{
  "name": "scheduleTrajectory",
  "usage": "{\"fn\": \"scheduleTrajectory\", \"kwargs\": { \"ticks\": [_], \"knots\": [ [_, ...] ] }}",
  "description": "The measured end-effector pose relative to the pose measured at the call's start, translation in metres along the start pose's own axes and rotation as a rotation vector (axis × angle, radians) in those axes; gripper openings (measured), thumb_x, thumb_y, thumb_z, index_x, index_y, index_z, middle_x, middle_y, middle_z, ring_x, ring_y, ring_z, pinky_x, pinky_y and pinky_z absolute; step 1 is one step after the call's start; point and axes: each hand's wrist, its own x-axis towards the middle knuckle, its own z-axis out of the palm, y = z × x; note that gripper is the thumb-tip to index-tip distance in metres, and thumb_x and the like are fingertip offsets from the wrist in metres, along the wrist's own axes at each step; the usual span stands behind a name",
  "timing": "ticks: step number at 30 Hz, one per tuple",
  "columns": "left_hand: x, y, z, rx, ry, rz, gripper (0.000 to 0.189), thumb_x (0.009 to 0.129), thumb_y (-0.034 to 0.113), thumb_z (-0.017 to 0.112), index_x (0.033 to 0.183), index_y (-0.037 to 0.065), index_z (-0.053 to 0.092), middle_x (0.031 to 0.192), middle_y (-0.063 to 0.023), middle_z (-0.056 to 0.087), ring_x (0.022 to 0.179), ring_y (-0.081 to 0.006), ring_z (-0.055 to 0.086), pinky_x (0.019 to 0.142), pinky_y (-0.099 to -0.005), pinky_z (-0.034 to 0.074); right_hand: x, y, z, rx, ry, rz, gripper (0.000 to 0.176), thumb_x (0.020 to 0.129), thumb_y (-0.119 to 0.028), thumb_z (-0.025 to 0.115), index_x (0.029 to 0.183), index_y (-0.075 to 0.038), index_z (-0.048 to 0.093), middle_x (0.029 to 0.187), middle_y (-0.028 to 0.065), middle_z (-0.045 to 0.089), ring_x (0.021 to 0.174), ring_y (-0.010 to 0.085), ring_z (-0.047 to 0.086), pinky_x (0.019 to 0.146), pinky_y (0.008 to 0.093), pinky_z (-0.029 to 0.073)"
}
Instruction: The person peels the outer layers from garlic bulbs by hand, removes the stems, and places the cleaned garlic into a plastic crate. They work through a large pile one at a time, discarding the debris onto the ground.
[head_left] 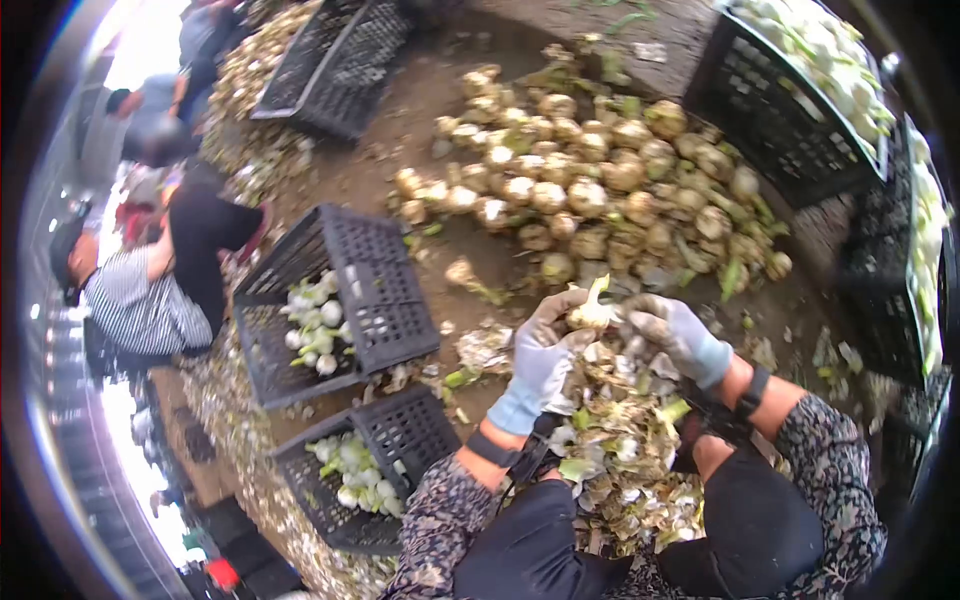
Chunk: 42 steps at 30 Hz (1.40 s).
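Note:
My left hand (543, 345), in a pale glove with a dirty palm side, grips an onion (594, 314) between thumb and fingers. A short green stalk sticks up from the bulb, which has papery, yellowish skin. Close by on the right, my right hand (668, 332) wears a matching glove, its fingers curled in a pinch near the onion. Whatever those fingers hold is too small to make out. Below both hands, between my knees, lies a heap of loose onion skins (625, 435) with bits of green leaf.
Ahead spreads a big pile of unpeeled onions (590, 185). To the left, a black crate (385, 290) and a lower crate (420, 440) hold peeled white onions. More full crates (780, 120) stand at the right. A person in a striped shirt (150, 305) sits at far left.

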Motion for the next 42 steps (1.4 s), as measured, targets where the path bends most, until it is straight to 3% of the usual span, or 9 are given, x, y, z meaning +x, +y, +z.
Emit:
{"fn": "scheduleTrajectory", "kwargs": {
  "ticks": [12,14,18,27,29,31,33,36,42],
  "knots": [
    [-0.015,-0.012,0.039,0.354,-0.002,0.133,0.048,0.078,0.0,0.071,0.123,-0.003,0.052,0.112,-0.008,0.059,0.097,-0.0133,0.059,0.087,-0.0271,0.048,-0.003,-0.001,0.01,0.257,0.055,-0.025,0.027,0.089,-0.03,0.067,0.099,-0.005,0.062,0.08,-0.0013,0.063,0.059,0.0032,0.053,0.051,0.0175,0.041],
    [-0.011,-0.023,0.04,0.687,0.019,0.439,0.046,0.079,0.002,0.072,0.12,-0.003,0.053,0.111,-0.0077,0.059,0.095,-0.0129,0.058,0.088,-0.0268,0.048,0.001,0.002,0.012,0.219,0.125,-0.121,0.025,0.088,-0.027,0.068,0.098,-0.004,0.063,0.079,-0.001,0.063,0.06,0.004,0.054,0.052,0.0192,0.041],
    [-0.016,-0.027,0.046,0.293,0.099,0.139,0.044,0.08,0.008,0.075,0.116,-0.002,0.054,0.108,-0.0074,0.061,0.092,-0.0128,0.06,0.085,-0.0257,0.049,-0.004,-0.006,0.001,0.185,0.065,-0.004,0.02,0.087,-0.023,0.069,0.093,-0.004,0.064,0.078,-0.0004,0.064,0.064,0.0056,0.058,0.055,0.0193,0.045],
    [-0.014,-0.022,0.046,0.218,0.061,0.122,0.046,0.077,0.007,0.078,0.115,-0.003,0.055,0.102,-0.0076,0.063,0.091,-0.0133,0.062,0.08,-0.0251,0.052,-0.015,-0.014,-0.008,0.35,-0.028,0.051,0.02,0.087,-0.02,0.067,0.098,-0.004,0.063,0.081,-0.0001,0.064,0.066,0.0071,0.06,0.055,0.0204,0.047],
    [-0.014,-0.028,0.041,0.272,0.067,0.149,0.047,0.076,0.008,0.079,0.115,-0.002,0.054,0.102,-0.0082,0.063,0.09,-0.0137,0.062,0.079,-0.0253,0.052,-0.007,-0.007,-0.002,0.104,0.042,-0.234,0.018,0.088,-0.02,0.067,0.094,-0.004,0.064,0.077,0.0004,0.063,0.063,0.0069,0.06,0.052,0.0207,0.047],
    [-0.015,-0.031,0.036,0.327,0.076,0.175,0.048,0.076,0.009,0.079,0.116,-0.002,0.054,0.101,-0.0088,0.064,0.09,-0.0142,0.063,0.079,-0.0255,0.053,-0.011,-0.013,-0.006,0.116,0.016,-0.148,0.017,0.088,-0.02,0.067,0.091,-0.004,0.064,0.074,0.0003,0.063,0.061,0.0068,0.059,0.051,0.021,0.046],
    [-0.018,-0.027,0.036,0.03,0.059,0.039,0.049,0.077,0.007,0.076,0.12,0.001,0.053,0.104,-0.0082,0.066,0.083,-0.0142,0.066,0.069,-0.0219,0.054,-0.014,-0.013,-0.01,0.177,-0.038,-0.049,0.017,0.088,-0.02,0.067,0.084,-0.004,0.064,0.067,-0.0005,0.061,0.054,0.0064,0.057,0.049,0.0212,0.045],
    [-0.019,-0.017,0.034,-0.058,-0.005,-0.086,0.048,0.077,0.007,0.076,0.119,0.001,0.054,0.104,-0.0084,0.066,0.084,-0.0146,0.066,0.07,-0.025,0.056,-0.013,-0.008,-0.012,0.241,-0.059,-0.041,0.017,0.088,-0.02,0.067,0.086,-0.004,0.063,0.07,-0.0005,0.062,0.055,0.0059,0.057,0.049,0.0209,0.045],
    [-0.016,-0.018,0.037,0.103,0.02,0.099,0.049,0.078,0.014,0.077,0.118,-0.001,0.053,0.098,-0.0113,0.066,0.084,-0.0183,0.067,0.072,-0.0276,0.057,-0.016,-0.021,0.0,0.154,-0.045,-0.075,0.018,0.09,-0.021,0.065,0.092,-0.004,0.063,0.075,-0.0004,0.063,0.056,0.0051,0.057,0.048,0.02,0.044]
  ]
}}
